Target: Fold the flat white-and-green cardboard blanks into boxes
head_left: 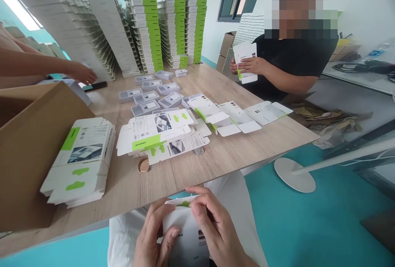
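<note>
Low in the view, over my lap, a white cardboard box (187,234) with a green hang-hole patch at its top is gripped from both sides. My left hand (156,234) has its thumb pressed on the face and its fingers around the left edge. On the other side, my right hand (212,226) holds the top flap and right edge, thumb in front. Beyond them on the table lies a loose pile of flattened printed boxes (166,129). Several white plastic trays (145,107) with small items in them sit behind that pile.
A brown carton (37,147) and a banded stack of flat boxes (82,156) stand left. Tall box stacks (148,32) line the back. Opened boxes (237,117) lie right, before a co-worker holding a box (247,62). Another person's hand (82,73) reaches in left. A round-footed stand (294,175) is right.
</note>
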Available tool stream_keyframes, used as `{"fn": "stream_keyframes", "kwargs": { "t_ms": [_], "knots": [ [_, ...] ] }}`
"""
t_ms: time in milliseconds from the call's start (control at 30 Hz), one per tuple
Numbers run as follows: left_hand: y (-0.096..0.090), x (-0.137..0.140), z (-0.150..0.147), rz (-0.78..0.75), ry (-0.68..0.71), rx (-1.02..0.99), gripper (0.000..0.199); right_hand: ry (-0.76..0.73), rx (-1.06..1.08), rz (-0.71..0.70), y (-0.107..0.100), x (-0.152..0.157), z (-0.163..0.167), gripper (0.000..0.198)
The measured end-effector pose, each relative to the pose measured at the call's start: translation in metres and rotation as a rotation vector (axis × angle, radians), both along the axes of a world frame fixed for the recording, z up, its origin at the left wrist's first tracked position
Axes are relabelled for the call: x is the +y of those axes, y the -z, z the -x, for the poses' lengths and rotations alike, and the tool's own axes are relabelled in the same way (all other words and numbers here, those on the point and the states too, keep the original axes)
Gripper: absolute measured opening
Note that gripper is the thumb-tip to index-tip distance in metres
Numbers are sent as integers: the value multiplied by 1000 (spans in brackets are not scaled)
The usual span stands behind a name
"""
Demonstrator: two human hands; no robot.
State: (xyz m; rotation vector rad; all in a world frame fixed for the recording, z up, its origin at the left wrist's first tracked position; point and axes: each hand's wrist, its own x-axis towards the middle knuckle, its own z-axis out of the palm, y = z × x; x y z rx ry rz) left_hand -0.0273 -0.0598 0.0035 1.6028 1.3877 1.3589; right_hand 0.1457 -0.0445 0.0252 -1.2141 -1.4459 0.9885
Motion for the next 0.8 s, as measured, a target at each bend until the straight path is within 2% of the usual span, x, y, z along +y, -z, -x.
{"fn": "stream_keyframes", "kwargs": {
  "t_ms": [67, 167, 267, 333, 400, 500, 533, 600, 667, 733, 800],
  "knots": [
    [4, -2, -2, -21, 11, 14, 29, 78, 28, 39, 11, -6, 8, 37],
    [14, -7, -7, -44, -62, 31, 26, 185, 32, 35, 26, -12, 19, 34],
    [12, -7, -10, -44, -167, 23, 25, 197, -29, -59, 23, -7, 24, 27],
    [-3, 0, -10, -92, -187, -9, 24, 190, -51, -161, 4, 3, 25, 23],
    [-29, 15, -10, -222, -163, -38, 20, 197, -36, -309, -26, 17, 26, 20],
    [-73, 42, -11, -507, -156, 32, 12, 254, -11, -604, -72, 41, 29, 19],
    [-84, 50, -13, -518, -195, -38, 11, 266, -32, -708, -83, 50, 32, 20],
    [-97, 63, -18, -344, -272, -323, 14, 295, -71, -893, -96, 67, 37, 23],
    [-98, 73, -22, -106, -329, -541, 24, 315, -79, -1002, -96, 83, 43, 24],
    [-92, 80, -24, 22, -341, -612, 32, 340, -50, -1025, -88, 96, 47, 24],
    [-86, 87, -24, 45, -326, -655, 32, 352, -31, -1012, -78, 105, 49, 23]
  ]
}}
